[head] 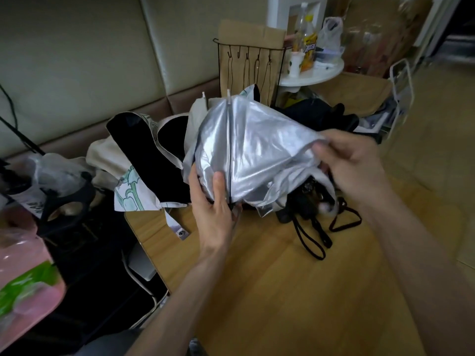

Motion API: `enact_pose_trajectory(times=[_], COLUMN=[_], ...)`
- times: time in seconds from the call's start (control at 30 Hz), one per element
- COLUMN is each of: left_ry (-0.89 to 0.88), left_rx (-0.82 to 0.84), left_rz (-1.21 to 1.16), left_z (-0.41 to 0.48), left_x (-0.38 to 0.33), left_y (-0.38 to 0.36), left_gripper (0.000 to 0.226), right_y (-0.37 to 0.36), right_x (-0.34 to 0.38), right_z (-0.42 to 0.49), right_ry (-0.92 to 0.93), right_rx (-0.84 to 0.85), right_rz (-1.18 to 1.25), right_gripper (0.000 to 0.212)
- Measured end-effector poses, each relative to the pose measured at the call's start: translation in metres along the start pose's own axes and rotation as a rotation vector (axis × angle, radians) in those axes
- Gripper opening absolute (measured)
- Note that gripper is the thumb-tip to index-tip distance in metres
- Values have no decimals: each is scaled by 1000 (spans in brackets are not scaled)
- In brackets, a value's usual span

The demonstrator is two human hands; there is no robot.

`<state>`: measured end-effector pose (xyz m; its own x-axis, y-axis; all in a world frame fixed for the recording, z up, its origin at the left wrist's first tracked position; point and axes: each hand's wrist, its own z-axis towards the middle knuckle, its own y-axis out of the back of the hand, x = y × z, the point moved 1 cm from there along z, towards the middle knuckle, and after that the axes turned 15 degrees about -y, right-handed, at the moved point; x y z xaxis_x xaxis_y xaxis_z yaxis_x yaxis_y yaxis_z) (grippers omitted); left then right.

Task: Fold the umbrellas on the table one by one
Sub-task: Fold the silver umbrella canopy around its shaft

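Note:
A collapsed umbrella with a shiny silver canopy (259,147) is held above the wooden table (295,291), its white rib tips pointing up. My left hand (213,201) grips its lower end, thumb lying along a dark rib. My right hand (352,165) pinches a fold of the silver cloth at the right edge. Behind it to the left lies another umbrella (144,160), cream outside with a green drawing and black inside, loosely spread. Dark umbrella handles with black wrist loops (313,232) lie under the silver one.
A black wire rack with hooks (249,62) and cardboard stand behind the table. A round white side table (316,73) holds a yellow bottle and a cup. Plastic bags and a pink package (23,283) sit at the left. A padded bench back (77,60) runs along the wall.

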<state>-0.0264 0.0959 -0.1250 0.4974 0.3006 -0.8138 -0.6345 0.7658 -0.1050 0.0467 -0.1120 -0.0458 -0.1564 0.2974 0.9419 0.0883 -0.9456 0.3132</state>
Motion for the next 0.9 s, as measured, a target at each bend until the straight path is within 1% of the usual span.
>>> enact_pose_trajectory(times=[0.03,0.07,0.1,0.13,0.17,0.27,0.3,0.37,0.4,0.5,0.53,0.57,0.63,0.73,0.8,0.87,0.9], left_ry=[3,1,-2,4,26,69,79,73,62,64,68,70,67,55,53,53,54], left_rx=[-16,-28,-34,-33,-30,-26,-23,-5,-3,13,16,20,23,29,38,40,36], left_rz=[1,15,41,64,72,92,102,118,124,133,138,144,167,209,223,228,227], left_z=[0,1,1,2,3,7,8,9,9,8,7,8,10,14,15,15,16], left_x=[-1,-1,0,3,5,13,15,16,17,20,20,21,20,18,17,19,20], left_y=[-1,-2,-2,-1,-1,1,1,0,0,-3,-4,-4,-5,-7,-8,-9,-9], left_gripper=[53,54,57,60,62,70,71,70,69,70,71,71,70,68,67,67,68], right_y=[5,8,11,14,17,22,22,20,20,20,20,22,25,34,36,34,33], right_x=[-1,-2,-4,-7,-9,-18,-18,-15,-14,-14,-15,-17,-16,-11,-9,-9,-10], right_z=[3,5,6,7,7,10,10,8,8,-1,-1,-2,-2,-4,-6,-8,-7], right_ry=[-16,-35,-67,-114,-167,-294,-319,-378,-368,-210,-196,-194,-180,-54,23,14,11], right_rx=[-54,-81,-90,-63,-11,227,282,300,303,397,376,340,338,328,351,405,427], right_rz=[84,156,205,233,230,173,156,131,76,-203,-256,-263,-188,-42,19,26,-8], right_gripper=[31,27,19,10,14,51,57,55,53,31,28,23,17,31,29,20,21])
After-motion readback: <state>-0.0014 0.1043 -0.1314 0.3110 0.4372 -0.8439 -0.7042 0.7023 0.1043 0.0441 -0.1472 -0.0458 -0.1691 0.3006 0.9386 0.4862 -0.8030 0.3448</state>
